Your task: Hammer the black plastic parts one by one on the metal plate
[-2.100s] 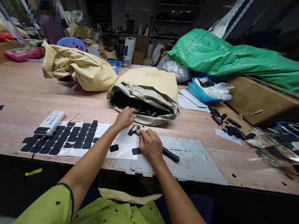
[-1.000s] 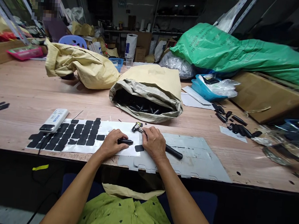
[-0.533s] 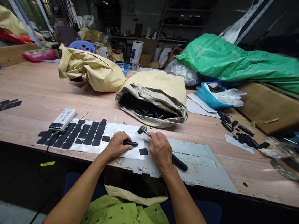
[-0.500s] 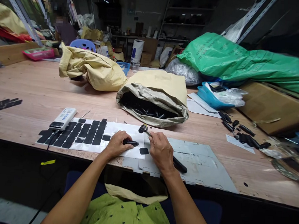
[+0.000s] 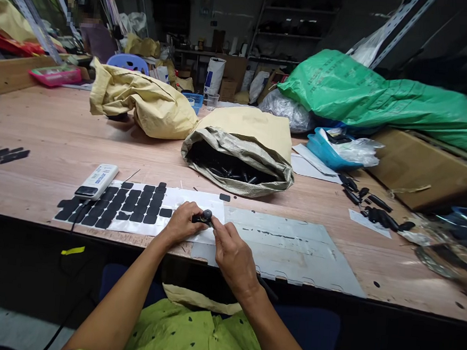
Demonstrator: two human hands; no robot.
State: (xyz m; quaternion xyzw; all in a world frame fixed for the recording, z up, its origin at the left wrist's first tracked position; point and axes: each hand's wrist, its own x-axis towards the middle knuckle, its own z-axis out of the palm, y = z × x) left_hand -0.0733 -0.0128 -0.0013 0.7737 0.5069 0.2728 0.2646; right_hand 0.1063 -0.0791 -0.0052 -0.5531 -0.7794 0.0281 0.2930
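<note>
My left hand point(image 5: 182, 222) is closed on a small black part point(image 5: 199, 219) over the white sheet point(image 5: 176, 196). In my right hand point(image 5: 233, 257) is a tool with a round dark head point(image 5: 206, 215) and a black handle point(image 5: 267, 289) that comes out below the wrist. The tool's head is at the black part, beside my left fingertips; whether they touch I cannot tell. Rows of black rounded pieces point(image 5: 131, 202) lie on the sheet's left part. One black piece point(image 5: 224, 197) lies just beyond the sheet.
An open sack point(image 5: 240, 138) of black parts stands ahead, with another sack point(image 5: 154, 105) to its left. A white device point(image 5: 101, 179) sits at the left. A grey board point(image 5: 284, 248), loose black parts point(image 5: 378, 217) and a carton point(image 5: 434, 167) are at the right.
My right hand has moved left, bringing the tool's head to the black part in my left hand. The black piece near the sheet's right end now lies farther back, beyond the sheet.
</note>
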